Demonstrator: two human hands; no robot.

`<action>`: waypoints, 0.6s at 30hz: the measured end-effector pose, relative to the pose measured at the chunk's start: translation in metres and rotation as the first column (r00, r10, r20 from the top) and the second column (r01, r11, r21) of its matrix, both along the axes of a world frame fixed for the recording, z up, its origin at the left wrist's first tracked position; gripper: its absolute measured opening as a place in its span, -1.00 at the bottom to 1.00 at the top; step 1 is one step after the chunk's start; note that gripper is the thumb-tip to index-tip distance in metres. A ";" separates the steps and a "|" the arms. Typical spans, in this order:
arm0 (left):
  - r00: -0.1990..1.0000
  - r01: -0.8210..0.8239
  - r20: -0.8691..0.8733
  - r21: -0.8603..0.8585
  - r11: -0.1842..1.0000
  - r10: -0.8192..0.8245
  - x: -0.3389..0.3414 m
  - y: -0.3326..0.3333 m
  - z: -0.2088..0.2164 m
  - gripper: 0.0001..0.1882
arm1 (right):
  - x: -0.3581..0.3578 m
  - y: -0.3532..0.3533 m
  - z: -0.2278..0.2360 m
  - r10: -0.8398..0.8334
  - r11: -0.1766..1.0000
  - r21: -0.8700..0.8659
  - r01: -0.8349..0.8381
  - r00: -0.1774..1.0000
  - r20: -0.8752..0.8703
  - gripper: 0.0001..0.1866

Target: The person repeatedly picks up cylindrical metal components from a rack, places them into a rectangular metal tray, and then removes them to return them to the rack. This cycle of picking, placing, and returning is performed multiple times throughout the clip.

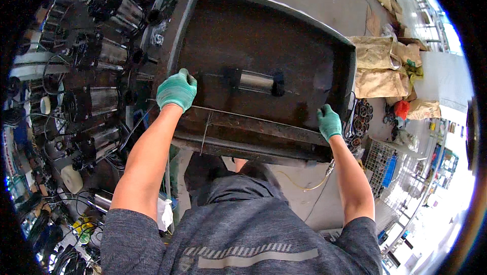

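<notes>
Fingers first: they're curled on the green-gloved left hand point(177, 91), thumb near them, but whether they're clamped on anything, I can't tell. Over to the right hand point(329, 122), also curled, at the tub's near right corner, its grip hidden too. Between them, near the middle of the dark tub point(181, 42), there's the cylinder point(255, 82), lying crosswise, shiny in the middle, black at both ends! A thin rod point(243, 116) crosses the near side. The step in hand looks like two-handed work over that cylinder; the next move, I'd judge, calls for both sides working evenly. Further out, more cylinders point(110, 54) line the left, brown sacks point(378, 82) the right.
</notes>
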State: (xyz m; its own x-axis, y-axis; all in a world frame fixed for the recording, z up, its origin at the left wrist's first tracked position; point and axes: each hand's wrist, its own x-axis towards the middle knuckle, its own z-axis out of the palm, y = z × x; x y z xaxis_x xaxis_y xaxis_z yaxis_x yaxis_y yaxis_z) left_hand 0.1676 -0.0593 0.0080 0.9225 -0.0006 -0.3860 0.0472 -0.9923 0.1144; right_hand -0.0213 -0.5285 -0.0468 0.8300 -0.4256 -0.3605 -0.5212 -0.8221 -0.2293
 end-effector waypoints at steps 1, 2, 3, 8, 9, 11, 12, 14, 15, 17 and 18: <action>1.000 -0.004 -0.007 -0.013 1.000 0.004 -0.001 0.001 -0.001 -0.68 | 0.010 0.013 0.002 0.046 0.999 0.026 -0.046 0.999 0.013 -0.66; 1.000 -0.009 -0.014 -0.024 1.000 0.009 -0.001 0.003 -0.002 -0.68 | 0.030 0.037 0.015 0.068 0.997 0.022 -0.067 0.997 -0.033 -0.65; 1.000 -0.008 -0.019 -0.035 0.999 0.007 0.001 0.004 -0.003 -0.68 | 0.043 0.051 0.013 0.111 0.994 0.015 -0.110 0.993 -0.028 -0.63; 1.000 -0.014 -0.017 -0.064 0.998 0.013 0.001 0.007 -0.004 -0.64 | 0.099 0.118 0.004 0.203 0.975 -0.049 -0.217 0.958 -0.205 -0.52; 1.000 -0.005 -0.009 -0.072 0.997 0.005 0.001 0.009 -0.006 -0.64 | 0.104 0.126 0.002 0.196 0.977 -0.046 -0.210 0.957 -0.216 -0.51; 1.000 0.014 0.007 -0.087 0.996 -0.013 0.001 0.010 -0.010 -0.64 | 0.113 0.138 -0.005 0.179 0.980 -0.040 -0.194 0.955 -0.237 -0.50; 1.000 0.018 -0.019 -0.083 0.996 -0.019 0.001 0.010 -0.009 -0.64 | 0.117 0.141 -0.006 0.169 0.981 -0.040 -0.189 0.940 -0.297 -0.49; 1.000 0.018 -0.023 -0.099 0.995 -0.020 0.002 0.012 -0.010 -0.64 | 0.121 0.146 -0.010 0.141 0.985 -0.059 -0.165 0.946 -0.293 -0.49; 0.999 0.019 -0.026 -0.107 0.994 -0.022 0.002 0.012 -0.010 -0.64 | 0.123 0.147 -0.011 0.126 0.986 -0.068 -0.152 0.948 -0.292 -0.50; 0.999 0.018 -0.030 -0.118 0.993 -0.022 0.001 0.013 -0.011 -0.64 | 0.126 0.150 -0.012 0.117 0.987 -0.070 -0.146 0.943 -0.311 -0.49; 0.999 0.016 -0.031 -0.121 0.993 -0.020 0.001 0.014 -0.011 -0.64 | 0.128 0.151 -0.013 0.112 0.987 -0.071 -0.142 0.941 -0.320 -0.48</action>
